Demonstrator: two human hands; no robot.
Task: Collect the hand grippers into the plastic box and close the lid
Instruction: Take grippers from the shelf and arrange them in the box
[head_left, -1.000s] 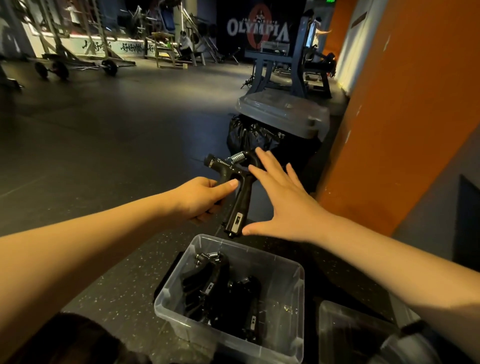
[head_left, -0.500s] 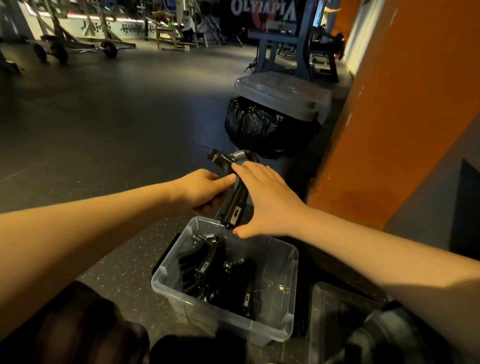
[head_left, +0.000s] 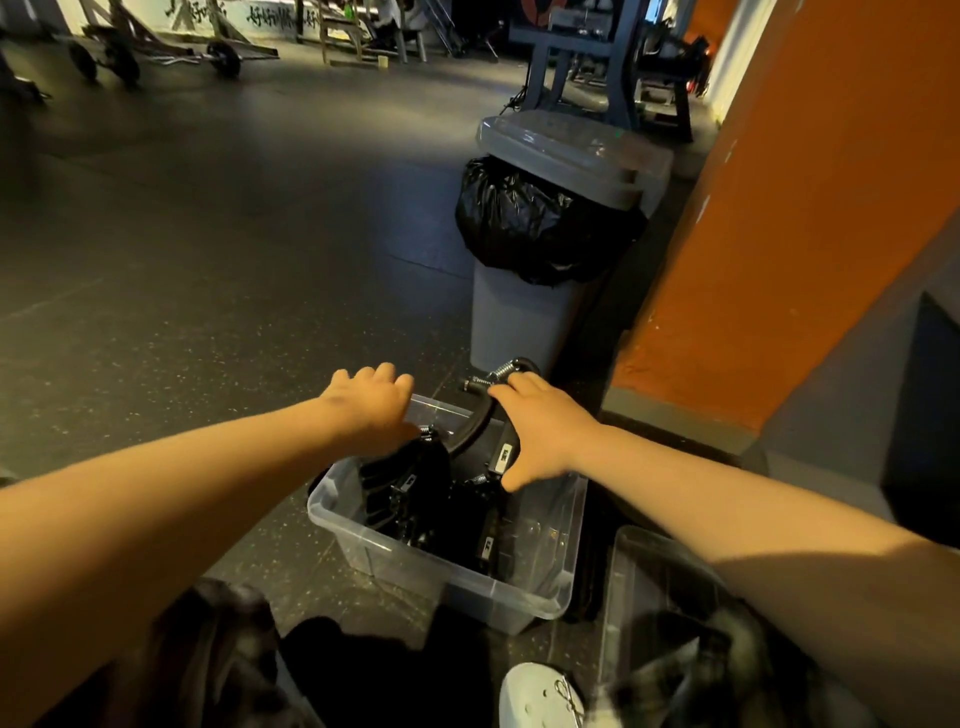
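A clear plastic box (head_left: 441, 577) sits on the floor in front of me with several black hand grippers (head_left: 426, 493) inside. My right hand (head_left: 545, 431) holds another black hand gripper (head_left: 480, 421) by one handle, tilted over the box's far edge with its spring end up. My left hand (head_left: 371, 408) is at the box's far left corner, apart from that gripper, with its fingers curled down. Whether it grips the rim is hidden. The clear lid (head_left: 631, 566) lies on the floor to the right of the box.
A grey bin (head_left: 524, 322) with a black bag stands just beyond the box. An orange wall (head_left: 779, 260) rises on the right. My dark-clothed knees (head_left: 218, 654) and a white shoe (head_left: 535, 696) fill the bottom edge. Gym machines stand far back.
Both hands came down toward the box. My left hand let go of the hand gripper and moved to the box's corner, while my right hand closed on the gripper and lowered it over the box.
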